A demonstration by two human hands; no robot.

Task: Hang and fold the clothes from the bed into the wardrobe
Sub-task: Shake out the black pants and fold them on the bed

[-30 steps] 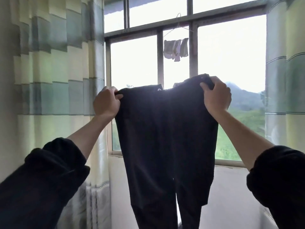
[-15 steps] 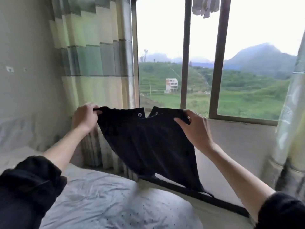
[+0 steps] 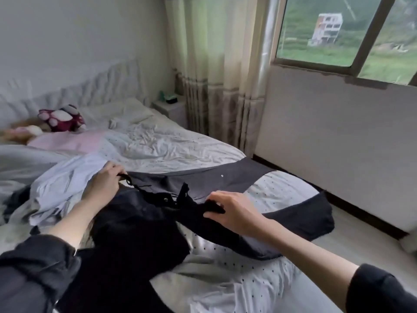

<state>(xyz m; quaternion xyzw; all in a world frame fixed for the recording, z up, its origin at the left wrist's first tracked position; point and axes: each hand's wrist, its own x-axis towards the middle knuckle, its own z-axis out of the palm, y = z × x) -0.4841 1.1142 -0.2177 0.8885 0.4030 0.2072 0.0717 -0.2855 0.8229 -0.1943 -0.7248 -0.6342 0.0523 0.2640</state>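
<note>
Both hands pinch the waistband of the black trousers (image 3: 225,184) spread flat over the wrinkled dotted bed (image 3: 171,145), left hand (image 3: 105,180) beside a crumpled pale blue shirt (image 3: 67,177), right hand (image 3: 234,210) nearer the window wall, no readable writing anywhere.

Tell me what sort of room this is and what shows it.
Most likely a bedroom in a home. A bed with rumpled dotted sheets fills most of the view, a small nightstand stands by its head, and curtains hang beside a window looking onto green hills.
</note>
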